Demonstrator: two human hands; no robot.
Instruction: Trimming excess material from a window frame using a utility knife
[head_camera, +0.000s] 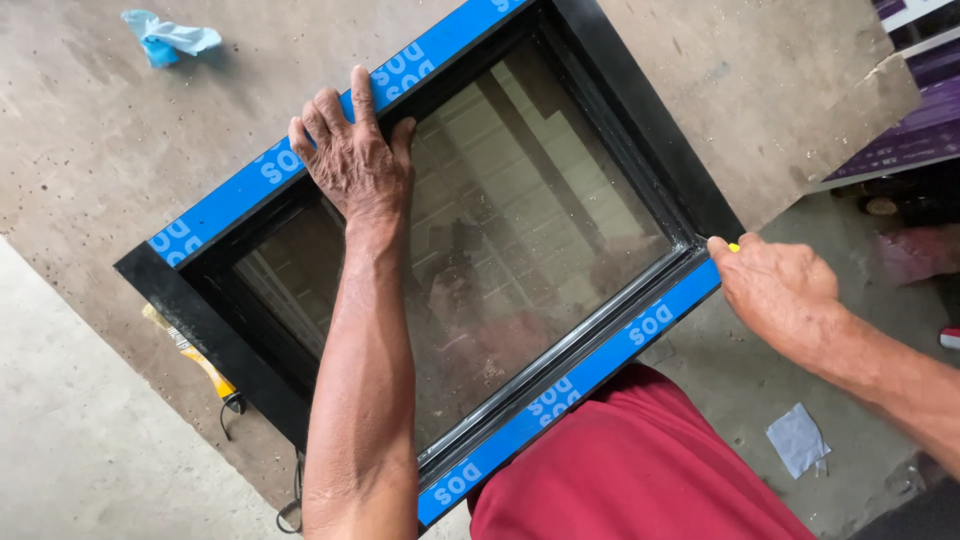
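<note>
Window frame: one black frame (640, 110) with a glass pane (530, 230), lying flat and skewed on a brown tabletop (100, 140); its near right corner hangs past the tabletop edge, over the concrete floor (740, 380).
Tape: two blue protective strips, one (230, 195) along the far long side, one (580, 375) along the near long side.
Left hand: the left hand (352, 155) lies flat with fingers spread, pressing on the far blue strip and the inner black edge, forearm crossing the glass.
Right hand: the right hand (775, 290) is curled at the right end of the near strip, pinching a small yellow item (733, 247) against the frame corner; what the item is cannot be told.
Tabletop edge: the board's left edge runs diagonally, just beside the frame's left corner.
Open room: bare tabletop beyond the far strip and to the upper right; bare floor at lower left.
Loose things: one crumpled blue scrap (165, 35) well apart at the top left; one yellow-handled tool (195, 355) partly under the frame's left side; one pale scrap (797, 440) on the floor.
Clothing: one red garment (640, 470) touching the near strip.
</note>
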